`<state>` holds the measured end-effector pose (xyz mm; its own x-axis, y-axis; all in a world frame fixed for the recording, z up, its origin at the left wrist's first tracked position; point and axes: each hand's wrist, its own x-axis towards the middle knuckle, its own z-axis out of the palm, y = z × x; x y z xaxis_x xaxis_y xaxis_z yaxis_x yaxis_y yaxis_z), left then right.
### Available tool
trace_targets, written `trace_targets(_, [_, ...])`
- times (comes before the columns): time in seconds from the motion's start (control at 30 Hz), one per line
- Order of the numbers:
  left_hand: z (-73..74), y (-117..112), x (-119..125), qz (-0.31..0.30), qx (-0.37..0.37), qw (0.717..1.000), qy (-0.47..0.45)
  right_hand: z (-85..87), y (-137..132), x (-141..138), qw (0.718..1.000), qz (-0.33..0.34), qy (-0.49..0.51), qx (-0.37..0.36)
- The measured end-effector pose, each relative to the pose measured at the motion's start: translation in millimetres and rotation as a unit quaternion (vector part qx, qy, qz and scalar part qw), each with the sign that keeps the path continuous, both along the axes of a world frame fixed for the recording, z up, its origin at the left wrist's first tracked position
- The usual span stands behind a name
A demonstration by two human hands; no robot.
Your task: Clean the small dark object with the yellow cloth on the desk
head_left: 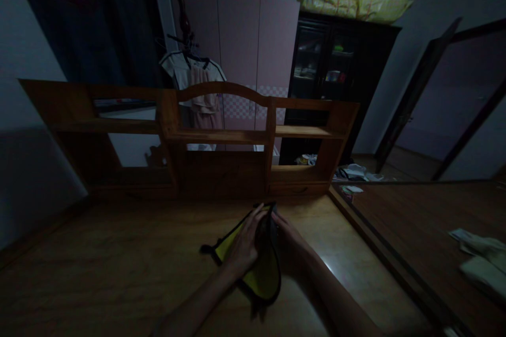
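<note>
A yellow cloth [265, 277] with black edging is folded up between my hands, above the wooden surface. A dark greyish side shows in the fold near its top. My left hand [247, 239] lies along the yellow side, its fingers pressed together on the cloth near the upper edge. On the other side, my right hand [290, 236] grips the dark edge, with its fingertips partly hidden behind the fabric. Small dark tabs or loops stick out at the cloth's left corner and at its bottom.
A wooden shelf unit [221, 137] stands along the far edge of the wooden surface [130, 253]. A raised wooden rim [371, 237] borders the right side. Beyond it, light-coloured clothing [484, 268] lies on brown wood. Pink wardrobes [239, 42] and a black cabinet [367, 58] stand behind.
</note>
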<state>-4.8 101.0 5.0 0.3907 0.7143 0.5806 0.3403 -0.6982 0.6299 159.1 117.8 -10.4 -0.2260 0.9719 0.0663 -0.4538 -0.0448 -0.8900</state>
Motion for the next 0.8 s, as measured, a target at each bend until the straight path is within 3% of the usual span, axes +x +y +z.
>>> trace_targets(0.2, [-7.7, 6, 3, 0.016, -0.006, 0.999, -0.033, -1.0, 4, 1, 0.998, -0.009, 0.056, -0.025])
trace_targets(0.4, [-2.9, 2, 4, 0.051, -0.055, 0.995, -0.069, -0.3, 5, 2, 0.999, -0.047, 0.016, 0.019])
trace_targets(0.57, [4.2, 0, 2, 0.084, -0.116, 0.986, -0.086, 8.9, -4, 0, 0.999, -0.025, -0.010, 0.041])
trace_targets(0.8, [5.4, 0, 0, 0.118, -0.120, 0.981, -0.093, 23.4, -13, -5, 0.999, -0.015, -0.017, 0.045])
